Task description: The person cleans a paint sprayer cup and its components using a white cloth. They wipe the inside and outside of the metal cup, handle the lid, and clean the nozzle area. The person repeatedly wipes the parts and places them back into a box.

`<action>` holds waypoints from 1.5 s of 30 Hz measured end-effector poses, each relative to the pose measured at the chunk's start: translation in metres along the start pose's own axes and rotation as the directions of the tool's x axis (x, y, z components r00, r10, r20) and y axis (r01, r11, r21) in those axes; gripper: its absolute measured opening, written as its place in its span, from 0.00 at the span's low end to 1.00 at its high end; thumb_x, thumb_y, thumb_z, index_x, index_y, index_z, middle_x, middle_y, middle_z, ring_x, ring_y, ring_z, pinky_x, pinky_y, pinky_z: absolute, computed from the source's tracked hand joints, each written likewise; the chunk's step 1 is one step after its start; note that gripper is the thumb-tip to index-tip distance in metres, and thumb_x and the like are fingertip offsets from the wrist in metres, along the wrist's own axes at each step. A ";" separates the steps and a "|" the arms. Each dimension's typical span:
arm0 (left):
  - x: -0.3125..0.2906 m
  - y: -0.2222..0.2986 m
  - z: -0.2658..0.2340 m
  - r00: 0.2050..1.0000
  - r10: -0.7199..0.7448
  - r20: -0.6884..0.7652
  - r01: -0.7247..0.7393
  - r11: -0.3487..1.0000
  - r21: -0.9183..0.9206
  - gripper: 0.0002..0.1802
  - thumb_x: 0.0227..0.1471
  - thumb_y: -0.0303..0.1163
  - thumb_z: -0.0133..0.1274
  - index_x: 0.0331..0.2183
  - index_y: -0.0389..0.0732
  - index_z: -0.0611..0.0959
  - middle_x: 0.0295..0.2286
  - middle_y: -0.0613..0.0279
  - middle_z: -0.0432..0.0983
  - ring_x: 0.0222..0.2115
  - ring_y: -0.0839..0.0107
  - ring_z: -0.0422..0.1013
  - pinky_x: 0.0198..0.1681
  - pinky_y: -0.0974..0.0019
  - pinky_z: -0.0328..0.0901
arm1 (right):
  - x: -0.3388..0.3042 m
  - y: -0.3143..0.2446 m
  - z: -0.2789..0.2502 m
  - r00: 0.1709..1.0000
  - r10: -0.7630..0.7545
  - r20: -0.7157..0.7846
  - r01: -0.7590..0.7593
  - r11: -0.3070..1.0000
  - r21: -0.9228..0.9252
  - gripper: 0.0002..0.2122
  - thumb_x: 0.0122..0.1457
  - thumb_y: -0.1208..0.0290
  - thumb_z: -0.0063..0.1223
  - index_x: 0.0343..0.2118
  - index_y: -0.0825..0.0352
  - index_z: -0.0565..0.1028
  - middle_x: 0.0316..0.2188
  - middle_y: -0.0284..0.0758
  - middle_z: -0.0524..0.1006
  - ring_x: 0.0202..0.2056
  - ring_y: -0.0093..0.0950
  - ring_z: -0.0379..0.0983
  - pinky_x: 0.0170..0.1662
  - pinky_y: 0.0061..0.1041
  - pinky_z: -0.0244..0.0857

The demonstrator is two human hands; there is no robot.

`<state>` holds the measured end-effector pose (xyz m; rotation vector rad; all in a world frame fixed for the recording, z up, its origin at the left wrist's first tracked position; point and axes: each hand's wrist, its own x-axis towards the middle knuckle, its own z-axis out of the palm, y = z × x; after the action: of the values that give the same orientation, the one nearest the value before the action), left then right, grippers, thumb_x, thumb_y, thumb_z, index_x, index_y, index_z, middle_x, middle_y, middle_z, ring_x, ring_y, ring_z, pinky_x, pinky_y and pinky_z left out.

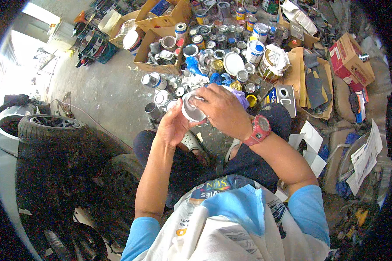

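A small whitish, translucent cup is tilted in front of me, its mouth facing up toward me. My left hand is closed around its left side and underside. My right hand, with a red watch on the wrist, bends its fingers over the cup's right rim. The fingertips reach the inside; whether they pinch anything there cannot be made out. Just beyond the cup stand a white-lidded can and a grey open can. A lilac cloth or glove lies behind my right hand.
Many paint cans crowd the floor ahead. Cardboard boxes stand to their left, and another box holds dark sheets at right. A rectangular metal tin sits near my right knee. A wheel lies at left.
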<state>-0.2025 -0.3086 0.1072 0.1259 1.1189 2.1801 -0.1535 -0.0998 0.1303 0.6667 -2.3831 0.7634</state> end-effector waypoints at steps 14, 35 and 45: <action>0.005 -0.006 -0.001 0.985 0.166 0.054 -0.173 0.963 0.208 0.36 0.63 0.38 0.63 0.67 0.36 0.72 0.59 0.58 0.77 0.54 0.70 0.77 0.52 0.62 0.77 | -0.006 0.003 0.019 0.765 0.638 0.089 -0.548 0.573 0.610 0.08 0.66 0.75 0.62 0.42 0.73 0.78 0.36 0.38 0.83 0.38 0.21 0.81 0.37 0.27 0.76; -0.006 0.012 0.001 0.998 -0.017 0.061 0.017 1.000 0.005 0.31 0.70 0.50 0.49 0.62 0.37 0.75 0.53 0.54 0.81 0.52 0.60 0.80 0.52 0.49 0.79 | -0.009 -0.023 0.007 0.944 0.291 -0.157 -0.203 0.886 0.417 0.12 0.61 0.77 0.60 0.47 0.64 0.84 0.41 0.39 0.81 0.49 0.43 0.78 0.51 0.42 0.72; 0.000 0.009 -0.002 0.991 0.121 -0.059 -0.095 0.937 0.337 0.33 0.67 0.44 0.57 0.66 0.35 0.73 0.57 0.54 0.78 0.54 0.62 0.78 0.54 0.56 0.78 | -0.013 -0.010 0.004 0.979 0.200 -0.030 -0.194 0.970 0.145 0.17 0.59 0.77 0.60 0.51 0.64 0.75 0.46 0.42 0.80 0.50 0.42 0.76 0.54 0.43 0.70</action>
<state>-0.2075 -0.3133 0.1126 0.2574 1.5546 2.0863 -0.1395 -0.1054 0.1228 0.4665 -2.3947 1.0287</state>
